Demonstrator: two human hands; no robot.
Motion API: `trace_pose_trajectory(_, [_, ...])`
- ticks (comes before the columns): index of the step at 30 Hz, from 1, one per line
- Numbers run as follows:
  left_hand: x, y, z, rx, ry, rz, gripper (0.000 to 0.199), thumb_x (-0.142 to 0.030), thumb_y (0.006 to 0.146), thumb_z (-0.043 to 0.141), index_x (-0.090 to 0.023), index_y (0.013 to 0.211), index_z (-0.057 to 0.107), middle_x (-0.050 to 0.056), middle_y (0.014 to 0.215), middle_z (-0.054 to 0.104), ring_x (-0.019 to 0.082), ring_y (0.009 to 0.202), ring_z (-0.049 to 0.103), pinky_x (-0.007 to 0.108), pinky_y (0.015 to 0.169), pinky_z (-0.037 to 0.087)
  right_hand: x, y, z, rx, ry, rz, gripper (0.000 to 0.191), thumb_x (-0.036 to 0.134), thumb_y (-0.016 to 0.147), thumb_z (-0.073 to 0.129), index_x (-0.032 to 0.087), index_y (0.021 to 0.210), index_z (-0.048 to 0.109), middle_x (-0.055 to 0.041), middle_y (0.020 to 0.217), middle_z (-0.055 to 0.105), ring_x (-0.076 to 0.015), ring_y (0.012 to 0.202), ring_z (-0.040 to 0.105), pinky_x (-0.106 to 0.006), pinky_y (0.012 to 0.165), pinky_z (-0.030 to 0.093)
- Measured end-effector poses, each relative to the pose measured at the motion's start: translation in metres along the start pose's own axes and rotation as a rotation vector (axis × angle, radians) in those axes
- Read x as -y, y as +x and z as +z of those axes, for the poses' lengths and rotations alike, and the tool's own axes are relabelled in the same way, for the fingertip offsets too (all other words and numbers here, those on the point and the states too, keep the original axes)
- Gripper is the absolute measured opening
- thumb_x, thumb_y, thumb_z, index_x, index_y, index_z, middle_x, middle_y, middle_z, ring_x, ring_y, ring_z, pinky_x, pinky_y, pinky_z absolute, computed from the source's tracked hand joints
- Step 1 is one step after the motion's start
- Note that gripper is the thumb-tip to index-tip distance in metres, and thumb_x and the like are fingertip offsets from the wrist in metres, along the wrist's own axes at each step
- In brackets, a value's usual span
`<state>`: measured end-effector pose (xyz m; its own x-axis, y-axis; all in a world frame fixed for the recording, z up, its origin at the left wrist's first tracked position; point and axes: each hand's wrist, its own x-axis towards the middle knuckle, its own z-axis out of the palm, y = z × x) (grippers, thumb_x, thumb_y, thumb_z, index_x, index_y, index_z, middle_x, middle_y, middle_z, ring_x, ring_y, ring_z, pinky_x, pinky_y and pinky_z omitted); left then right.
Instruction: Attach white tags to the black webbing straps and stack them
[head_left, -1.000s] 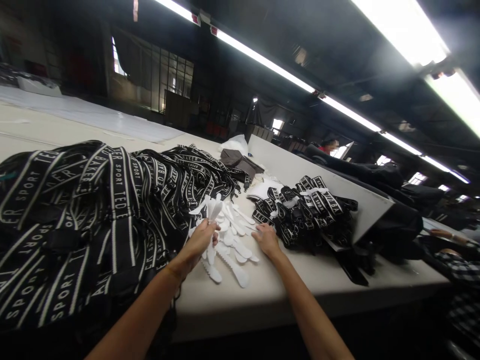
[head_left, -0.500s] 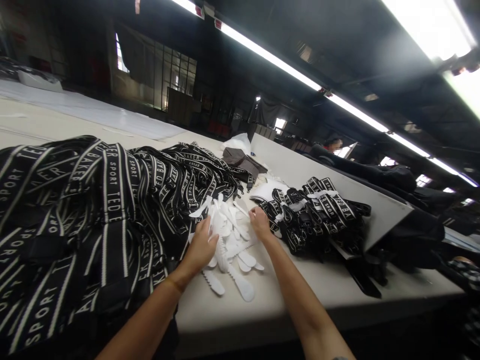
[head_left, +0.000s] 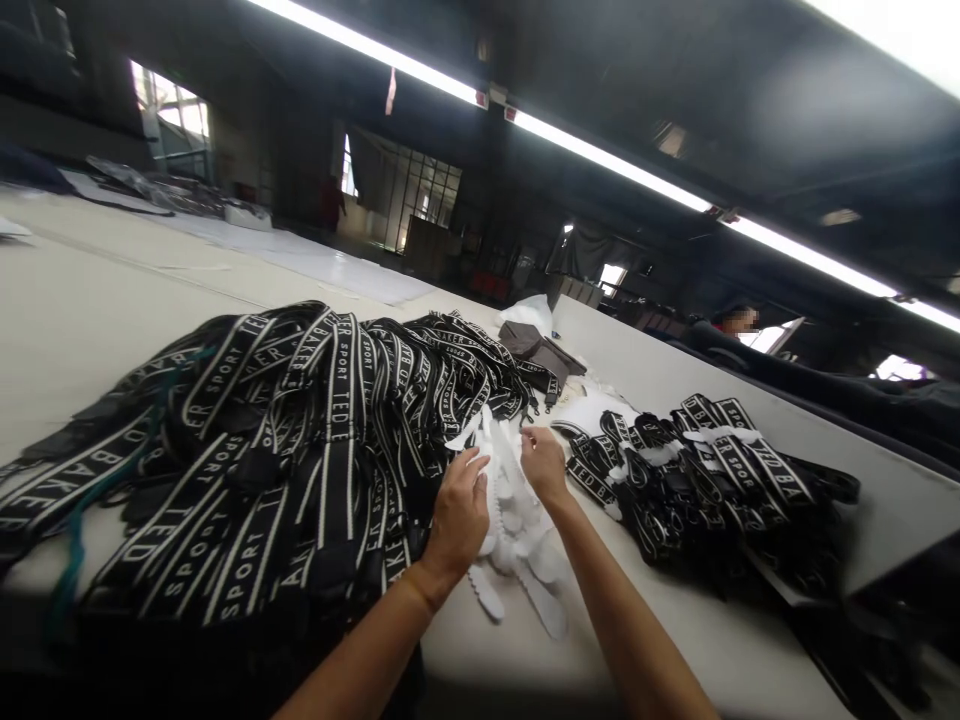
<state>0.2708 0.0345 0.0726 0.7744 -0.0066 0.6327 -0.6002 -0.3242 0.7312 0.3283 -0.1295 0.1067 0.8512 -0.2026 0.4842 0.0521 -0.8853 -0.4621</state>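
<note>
A heap of white serrated strips (head_left: 517,515) with rounded ends lies on the table between my hands. My left hand (head_left: 459,515) is closed at the heap's left side, its bent fingers and thumb around some of these strips. On the other side, my right hand (head_left: 543,465) is pinched at the upper right of the heap; what is between its fingertips is too small to make out. To the left spreads a large pile of black straps (head_left: 345,400) with white lettering and stripes. Bundles of similar straps (head_left: 720,470), wrapped with white bands, lie on the right.
Behind the heap sit dark grey folded pieces (head_left: 540,350) and a white plastic bag (head_left: 529,312). A pale upright panel (head_left: 660,370) borders the table's right side. Beyond it a person (head_left: 739,320) is partly visible. A teal strip (head_left: 75,550) hangs at the left.
The view has turned left, so everything appears farther right and lower. Both hands remain at the white strips, and my right hand is closer to my left.
</note>
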Motion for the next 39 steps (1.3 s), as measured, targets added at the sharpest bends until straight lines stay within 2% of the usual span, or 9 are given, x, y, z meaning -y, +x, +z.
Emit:
trace_pose_trajectory(2, [-0.018, -0.006, -0.016, -0.186, -0.026, 0.145, 0.028, -0.009, 0.094, 0.039, -0.015, 0.104, 0.065, 0.014, 0.115, 0.064, 0.023, 0.114, 0.059, 0.046, 0.102, 0.048, 0.025, 0.003, -0.005, -0.047, 0.118, -0.109, 0.027, 0.019, 0.090, 0.048, 0.016, 0.103, 0.071, -0.0111, 0.109, 0.068, -0.0220, 0.099, 0.062, -0.032, 0.091, 0.046])
trace_pose_trajectory(5, [-0.042, -0.019, -0.033, -0.338, -0.068, 0.371, 0.029, 0.001, 0.089, 0.043, -0.017, 0.098, 0.063, 0.009, 0.102, 0.064, 0.021, 0.104, 0.058, 0.042, 0.094, 0.050, 0.067, 0.016, 0.006, 0.135, 0.414, -0.079, 0.015, 0.020, 0.087, 0.059, 0.020, 0.095, 0.072, -0.0068, 0.102, 0.070, -0.0198, 0.095, 0.064, -0.031, 0.091, 0.049])
trace_pose_trajectory(12, [-0.043, -0.035, -0.030, -0.263, -0.085, 0.622, 0.031, 0.008, 0.081, 0.042, -0.016, 0.090, 0.060, 0.009, 0.090, 0.065, 0.022, 0.088, 0.058, 0.041, 0.082, 0.050, 0.129, 0.051, 0.069, 0.517, 0.591, 0.297, 0.020, 0.020, 0.085, 0.068, 0.012, 0.068, 0.061, -0.0011, 0.052, 0.058, -0.0128, 0.046, 0.058, -0.026, 0.051, 0.054])
trace_pose_trajectory(18, [-0.034, -0.031, -0.029, -0.277, -0.141, 0.607, 0.030, 0.008, 0.082, 0.038, -0.015, 0.085, 0.057, 0.009, 0.086, 0.064, 0.021, 0.084, 0.057, 0.038, 0.075, 0.049, 0.151, 0.057, 0.051, 0.461, 0.714, 0.253, 0.020, 0.023, 0.079, 0.075, 0.012, 0.073, 0.058, -0.0008, 0.052, 0.060, -0.0148, 0.048, 0.059, -0.026, 0.047, 0.054])
trace_pose_trajectory(25, [-0.026, -0.024, -0.037, -0.341, -0.118, 0.593, 0.029, 0.007, 0.082, 0.038, -0.015, 0.085, 0.057, 0.009, 0.084, 0.063, 0.020, 0.081, 0.058, 0.036, 0.071, 0.049, 0.197, 0.095, -0.054, 0.179, 0.911, -0.135, 0.007, 0.020, 0.086, 0.066, 0.015, 0.083, 0.063, 0.0006, 0.065, 0.065, -0.0072, 0.051, 0.054, -0.015, 0.044, 0.041])
trace_pose_trajectory(28, [-0.020, -0.023, -0.037, -0.378, -0.095, 0.550, 0.030, 0.007, 0.084, 0.038, -0.017, 0.083, 0.056, 0.007, 0.083, 0.062, 0.019, 0.081, 0.059, 0.034, 0.071, 0.050, 0.229, 0.104, -0.125, -0.138, 0.993, -0.464, 0.009, 0.022, 0.085, 0.067, 0.015, 0.080, 0.062, 0.0024, 0.061, 0.063, -0.0057, 0.044, 0.047, -0.016, 0.037, 0.032])
trace_pose_trajectory(31, [-0.020, -0.022, -0.038, -0.393, -0.077, 0.520, 0.032, 0.007, 0.085, 0.037, -0.018, 0.084, 0.058, 0.006, 0.084, 0.062, 0.019, 0.082, 0.060, 0.034, 0.073, 0.052, 0.250, 0.092, -0.214, -0.370, 1.053, -0.577, 0.005, 0.017, 0.085, 0.065, 0.016, 0.083, 0.060, 0.0032, 0.061, 0.063, -0.0051, 0.041, 0.045, -0.017, 0.035, 0.030])
trace_pose_trajectory(35, [-0.044, -0.022, -0.059, -0.432, -0.145, 0.480, 0.026, 0.001, 0.089, 0.044, -0.018, 0.098, 0.060, 0.007, 0.096, 0.062, 0.020, 0.095, 0.060, 0.036, 0.083, 0.054, 0.240, 0.044, -0.327, -0.201, 0.787, -0.708, 0.019, 0.020, 0.092, 0.058, 0.015, 0.075, 0.064, 0.0024, 0.061, 0.063, -0.0018, 0.041, 0.047, -0.016, 0.037, 0.027])
trace_pose_trajectory(39, [-0.100, -0.011, -0.098, -0.513, -0.419, 0.449, 0.053, -0.012, 0.079, 0.072, -0.021, 0.127, 0.051, 0.011, 0.127, 0.054, 0.026, 0.126, 0.051, 0.048, 0.112, 0.039, 0.197, -0.028, -0.393, -0.007, 0.401, -0.591, 0.018, 0.028, 0.087, 0.066, 0.014, 0.077, 0.071, 0.0021, 0.064, 0.068, -0.0044, 0.049, 0.058, -0.017, 0.045, 0.036])
